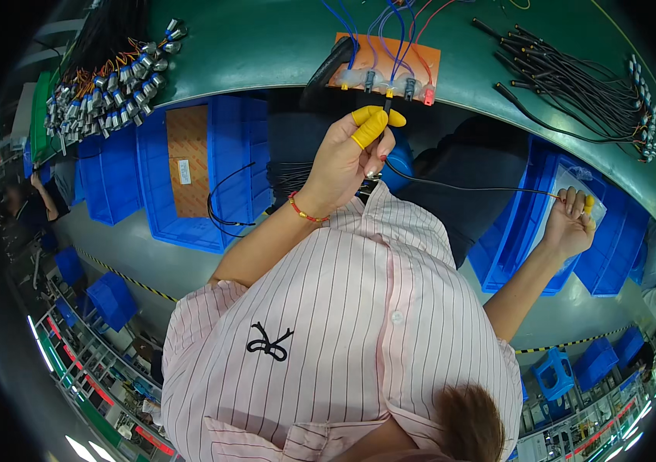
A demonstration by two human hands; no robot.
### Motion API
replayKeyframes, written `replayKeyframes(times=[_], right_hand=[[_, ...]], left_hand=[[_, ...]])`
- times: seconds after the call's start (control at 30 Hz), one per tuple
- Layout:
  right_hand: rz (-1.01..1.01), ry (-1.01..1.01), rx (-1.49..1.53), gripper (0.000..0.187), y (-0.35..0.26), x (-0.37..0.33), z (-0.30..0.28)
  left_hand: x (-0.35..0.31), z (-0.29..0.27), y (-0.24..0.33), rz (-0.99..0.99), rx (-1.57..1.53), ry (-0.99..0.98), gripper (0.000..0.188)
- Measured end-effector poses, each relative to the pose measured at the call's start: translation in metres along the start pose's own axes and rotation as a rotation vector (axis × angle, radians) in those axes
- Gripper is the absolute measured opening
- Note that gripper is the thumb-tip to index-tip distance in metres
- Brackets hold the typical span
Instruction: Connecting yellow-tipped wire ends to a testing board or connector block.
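Observation:
My left hand (355, 150), with yellow finger cots on its fingertips, pinches the plug end of a thin black cable (463, 187). That end points up at a yellow socket on the front edge of an orange test board (426, 60); whether it is fully seated I cannot tell. From there the cable runs right to my right hand (570, 223), whose closed fingers grip its other end, where a bit of orange wire shows. Blue, purple and red wires rise from the board, and a thick black piece (329, 71) lies across its left side.
Bundled cables with silver connectors (116, 92) lie at the left of the green table (259, 46). More black cables (567, 85) lie at the right. Below the edge stand blue bins (116, 181), one with a cardboard sheet (188, 162). A blue stool (555, 373) stands behind.

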State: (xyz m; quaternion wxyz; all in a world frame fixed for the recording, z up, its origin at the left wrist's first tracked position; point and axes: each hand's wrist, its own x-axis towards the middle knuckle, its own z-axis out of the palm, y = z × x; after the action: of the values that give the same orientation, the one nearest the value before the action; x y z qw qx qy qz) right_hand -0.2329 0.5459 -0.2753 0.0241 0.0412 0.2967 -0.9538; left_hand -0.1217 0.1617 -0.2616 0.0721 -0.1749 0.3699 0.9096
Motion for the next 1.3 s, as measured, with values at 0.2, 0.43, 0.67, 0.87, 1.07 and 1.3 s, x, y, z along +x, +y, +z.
replayKeyframes(times=[0.2, 0.43, 0.67, 0.87, 1.07, 1.3], right_hand=[[-0.026, 0.095, -0.024, 0.046, 0.004, 0.002, 0.012], [-0.025, 0.046, -0.061, 0.048, 0.006, 0.003, 0.022], [-0.008, 0.053, -0.030, 0.050, 0.008, 0.003, 0.025], [-0.008, 0.021, -0.019, 0.050, 0.007, 0.002, 0.030], [-0.009, -0.021, 0.034, 0.043, 0.005, -0.001, 0.023], [-0.032, -0.019, 0.029, 0.029, -0.006, -0.014, 0.024]], left_hand=[[0.002, 0.000, 0.004, -0.015, -0.038, -0.011, 0.031], [0.001, 0.009, 0.011, -0.057, -0.080, 0.022, 0.031], [0.000, 0.023, 0.018, -0.069, -0.159, 0.094, 0.030], [0.005, 0.015, 0.009, 0.038, -0.074, 0.035, 0.028], [0.010, 0.008, 0.006, 0.075, -0.038, -0.012, 0.031], [0.015, 0.017, 0.016, 0.005, 0.057, 0.003, 0.041]])
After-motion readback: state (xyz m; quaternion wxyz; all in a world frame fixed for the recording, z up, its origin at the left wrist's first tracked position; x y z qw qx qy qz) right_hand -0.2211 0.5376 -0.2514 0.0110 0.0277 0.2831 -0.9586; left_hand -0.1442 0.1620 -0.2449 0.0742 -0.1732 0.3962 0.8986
